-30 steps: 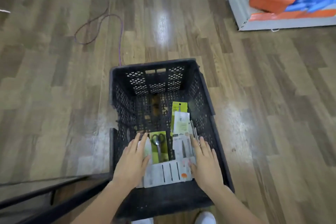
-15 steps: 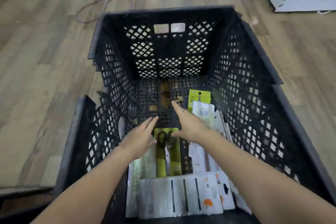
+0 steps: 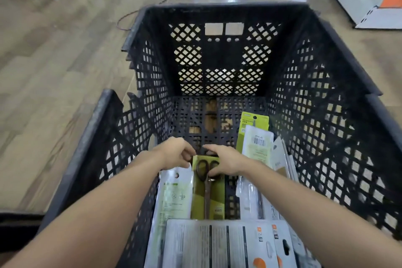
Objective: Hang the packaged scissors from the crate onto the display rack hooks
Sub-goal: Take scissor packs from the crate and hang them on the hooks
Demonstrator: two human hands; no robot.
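your left hand (image 3: 174, 154) and right hand (image 3: 226, 162) pinch the top of the green scissors pack (image 3: 207, 191), hiding its hang hole. open crate (image 3: 326, 98) floor lies at 12 o'clock; white packs (image 3: 217, 243) at 6 o'clock are cut off.

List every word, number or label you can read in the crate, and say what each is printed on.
"SCISSORS": top of the far green card leaning at the crate's right side.
Barcode with digits: white pack in front of it, too small to read.
Green scissors pack gripped by left hand and right hand: small print blurred.
Orange-marked white cards nearest the camera: print unreadable.
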